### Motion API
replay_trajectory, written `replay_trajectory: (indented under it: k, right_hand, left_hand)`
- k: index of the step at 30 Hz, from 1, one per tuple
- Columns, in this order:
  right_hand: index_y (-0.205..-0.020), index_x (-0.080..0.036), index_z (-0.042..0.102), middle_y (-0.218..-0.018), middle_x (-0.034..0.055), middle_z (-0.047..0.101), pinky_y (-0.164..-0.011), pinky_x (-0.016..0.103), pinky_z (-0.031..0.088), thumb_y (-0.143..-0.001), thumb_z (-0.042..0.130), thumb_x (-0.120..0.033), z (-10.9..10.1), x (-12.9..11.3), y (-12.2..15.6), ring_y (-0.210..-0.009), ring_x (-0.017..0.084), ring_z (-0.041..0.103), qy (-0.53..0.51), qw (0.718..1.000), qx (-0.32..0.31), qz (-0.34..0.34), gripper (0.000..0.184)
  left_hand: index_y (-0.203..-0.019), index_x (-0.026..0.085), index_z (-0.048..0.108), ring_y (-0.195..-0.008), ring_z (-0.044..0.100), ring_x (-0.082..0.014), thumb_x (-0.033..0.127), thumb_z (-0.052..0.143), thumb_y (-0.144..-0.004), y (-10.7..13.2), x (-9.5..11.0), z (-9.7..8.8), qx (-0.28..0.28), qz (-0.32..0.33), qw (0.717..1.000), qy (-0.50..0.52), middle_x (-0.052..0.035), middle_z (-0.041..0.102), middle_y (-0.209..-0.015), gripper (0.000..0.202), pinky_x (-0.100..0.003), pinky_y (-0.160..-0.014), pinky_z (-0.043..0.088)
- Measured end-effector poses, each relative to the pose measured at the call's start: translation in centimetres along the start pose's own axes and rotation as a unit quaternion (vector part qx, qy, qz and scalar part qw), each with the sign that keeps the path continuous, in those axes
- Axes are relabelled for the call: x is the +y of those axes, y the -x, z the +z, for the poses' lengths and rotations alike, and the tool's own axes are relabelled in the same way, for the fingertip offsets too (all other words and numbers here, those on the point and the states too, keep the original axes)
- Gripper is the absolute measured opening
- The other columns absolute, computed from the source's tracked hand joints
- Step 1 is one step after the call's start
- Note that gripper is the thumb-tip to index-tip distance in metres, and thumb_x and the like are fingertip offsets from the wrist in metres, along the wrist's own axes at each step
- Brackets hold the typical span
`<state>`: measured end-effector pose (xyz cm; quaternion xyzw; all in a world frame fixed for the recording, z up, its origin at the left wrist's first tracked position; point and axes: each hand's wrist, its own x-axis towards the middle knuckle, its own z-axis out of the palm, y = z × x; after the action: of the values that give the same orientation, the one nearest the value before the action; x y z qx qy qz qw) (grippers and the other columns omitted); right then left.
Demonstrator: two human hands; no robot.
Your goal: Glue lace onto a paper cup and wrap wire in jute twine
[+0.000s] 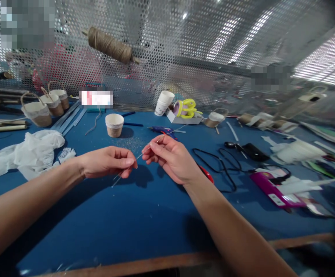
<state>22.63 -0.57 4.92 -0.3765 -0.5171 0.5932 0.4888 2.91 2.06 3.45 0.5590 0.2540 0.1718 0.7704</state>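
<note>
My left hand point(109, 161) and my right hand point(171, 157) are held close together above the blue table point(127, 215). Both pinch a thin silvery wire point(140, 156) that runs slanted between their fingertips. The wire's lower end sticks out below my left hand, and its upper end runs up past my right fingers. Each hand has its fingers pressed together on the wire.
A small paper cup point(114, 124) stands beyond the hands. Little handled baskets point(37, 111), a white plastic bag point(31, 152), a twine spool point(109, 45) on the perforated screen, stacked cups point(164, 102), a blue glue gun point(163, 130), black cord point(222, 165) and a purple tool point(271, 186) lie about.
</note>
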Motion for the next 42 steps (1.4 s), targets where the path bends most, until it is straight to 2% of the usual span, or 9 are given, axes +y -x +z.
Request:
replay_trajectory:
  k: [16,20,22,26,28,30,35,38,42]
  right_hand:
    - [-0.071,-0.016,0.057,-0.067,-0.0004,0.066,-0.054,0.021,0.051,-0.068,0.072,-0.028,-0.3,-0.1,-0.1,-0.059,0.009,0.062,0.037,0.999,0.026,-0.011,0.019]
    - [-0.071,-0.015,0.056,-0.063,-0.0008,0.066,-0.051,0.022,0.05,-0.069,0.071,-0.026,-0.2,0.1,0.0,-0.053,0.009,0.061,0.059,0.997,0.048,-0.03,0.018]
    - [-0.071,-0.015,0.055,-0.062,-0.0011,0.065,-0.049,0.022,0.05,-0.069,0.07,-0.025,-0.1,0.5,-0.1,-0.052,0.009,0.06,0.067,0.994,0.069,-0.042,0.018]
    - [-0.072,-0.016,0.054,-0.062,-0.0011,0.065,-0.049,0.022,0.05,-0.07,0.069,-0.026,0.1,1.3,-0.4,-0.052,0.009,0.06,0.061,0.992,0.103,-0.043,0.019]
    - [-0.073,-0.016,0.054,-0.063,-0.0008,0.065,-0.05,0.022,0.051,-0.071,0.069,-0.027,0.2,1.5,-0.5,-0.054,0.009,0.06,0.056,0.992,0.11,-0.036,0.019]
    - [-0.073,-0.016,0.054,-0.063,-0.0008,0.065,-0.051,0.022,0.051,-0.07,0.069,-0.027,0.2,1.4,-0.5,-0.054,0.009,0.06,0.049,0.992,0.108,-0.031,0.019]
    - [-0.071,-0.017,0.054,-0.065,-0.0017,0.064,-0.051,0.022,0.049,-0.068,0.071,-0.028,0.1,0.6,-0.3,-0.055,0.008,0.059,0.015,0.997,0.072,-0.033,0.021]
    - [-0.071,-0.018,0.054,-0.066,-0.0023,0.065,-0.051,0.021,0.048,-0.068,0.072,-0.029,0.2,0.4,-0.2,-0.054,0.007,0.058,0.001,0.997,0.057,-0.044,0.021]
    - [-0.07,-0.018,0.054,-0.064,-0.0028,0.064,-0.049,0.021,0.048,-0.068,0.071,-0.027,0.4,0.6,-0.1,-0.053,0.008,0.058,0.013,0.996,0.065,-0.056,0.02]
  left_hand:
    - [-0.069,0.014,0.053,-0.054,0.052,-0.0063,0.023,0.065,-0.072,-0.3,0.0,0.6,0.054,-0.002,0.998,-0.015,0.0026,0.062,-0.058,0.016,-0.022,-0.058,0.039]
    - [-0.068,0.015,0.051,-0.055,0.053,-0.0088,0.027,0.06,-0.074,-0.3,0.2,1.3,0.1,0.038,0.982,-0.155,0.0009,0.062,-0.06,0.017,-0.023,-0.058,0.04]
    - [-0.068,0.016,0.05,-0.055,0.053,-0.0108,0.026,0.057,-0.076,-0.3,0.1,1.9,0.173,0.091,0.92,-0.338,-0.0008,0.062,-0.062,0.015,-0.025,-0.057,0.039]
    - [-0.066,0.016,0.052,-0.053,0.05,-0.0136,0.015,0.044,-0.08,-0.4,-0.6,3.0,0.291,0.18,0.667,-0.663,-0.0027,0.059,-0.056,0.016,-0.03,-0.06,0.035]
    - [-0.066,0.016,0.052,-0.053,0.05,-0.0148,0.014,0.041,-0.081,-0.4,-0.7,3.2,0.296,0.179,0.623,-0.701,-0.0041,0.06,-0.056,0.018,-0.031,-0.061,0.034]
    - [-0.068,0.017,0.051,-0.056,0.051,-0.0158,0.018,0.043,-0.08,-0.3,-0.4,3.1,0.287,0.156,0.677,-0.659,-0.005,0.061,-0.06,0.014,-0.031,-0.06,0.034]
    - [-0.074,0.018,0.047,-0.068,0.057,-0.0148,0.043,0.043,-0.084,0.3,0.9,1.7,0.081,0.073,0.965,-0.24,-0.0054,0.066,-0.075,0.028,-0.028,-0.063,0.04]
    - [-0.081,0.017,0.049,-0.063,0.054,-0.0118,0.045,0.049,-0.082,0.2,0.8,1.2,0.013,0.033,0.997,-0.074,-0.0015,0.062,-0.067,0.029,-0.025,-0.062,0.038]
    - [-0.068,0.016,0.049,-0.054,0.043,-0.009,0.041,0.058,-0.075,-0.2,0.4,1.7,0.066,0.03,0.983,-0.169,0.0034,0.05,-0.057,0.027,-0.023,-0.055,0.032]
